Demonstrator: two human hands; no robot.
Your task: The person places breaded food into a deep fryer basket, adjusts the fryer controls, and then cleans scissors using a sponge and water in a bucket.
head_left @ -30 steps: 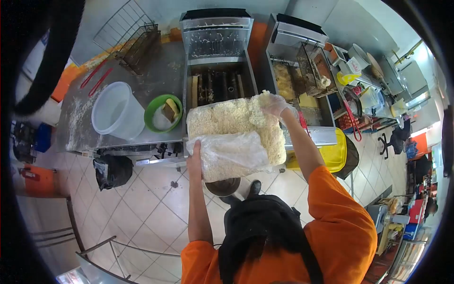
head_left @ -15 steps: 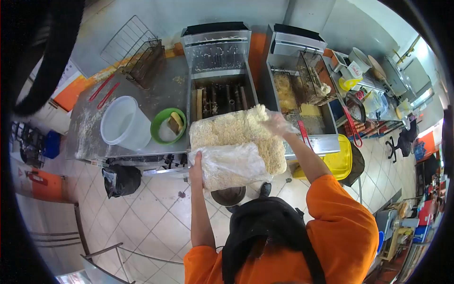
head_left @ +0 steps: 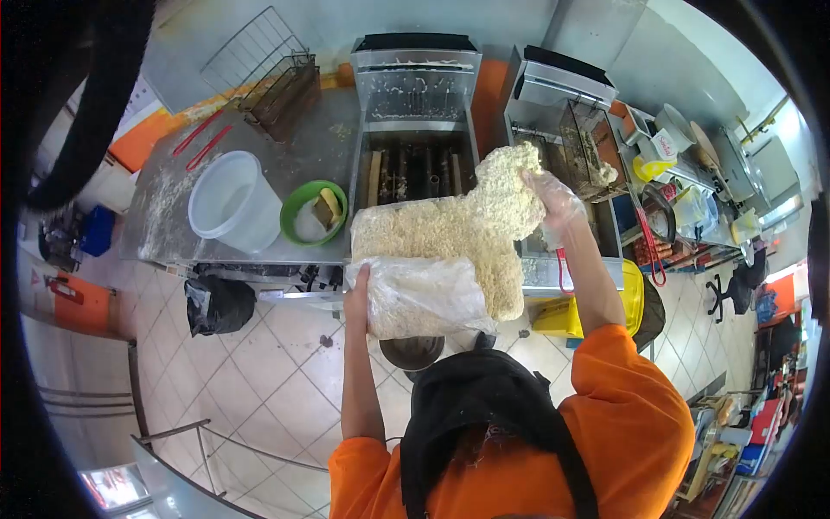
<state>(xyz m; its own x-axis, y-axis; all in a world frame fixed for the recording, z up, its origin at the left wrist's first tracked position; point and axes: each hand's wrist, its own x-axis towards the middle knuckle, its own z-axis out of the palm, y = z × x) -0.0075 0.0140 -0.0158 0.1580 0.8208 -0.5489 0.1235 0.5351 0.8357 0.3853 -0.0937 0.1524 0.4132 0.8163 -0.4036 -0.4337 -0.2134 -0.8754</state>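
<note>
My left hand grips the left edge of a thick stack of pale, crumb-coated pieces, apparently breaded cutlets. Clear plastic film covers the near part of that stack. In a transparent glove, my right hand pinches one large flat breaded cutlet by its right side. That cutlet is raised beyond the stack's far right corner; its lower end overlaps the stack, and I cannot tell whether they touch. Any tray beneath the stack is hidden.
Ahead stand two fryers, the left one and the right one, which has a wire basket over it. A white bucket and a green bowl occupy the left counter. A yellow bin stands below right.
My right hand has moved right and up from the stack, lifting the breaded cutlet into view. My left hand still grips the stack's left edge. The camera view has shifted slightly.
</note>
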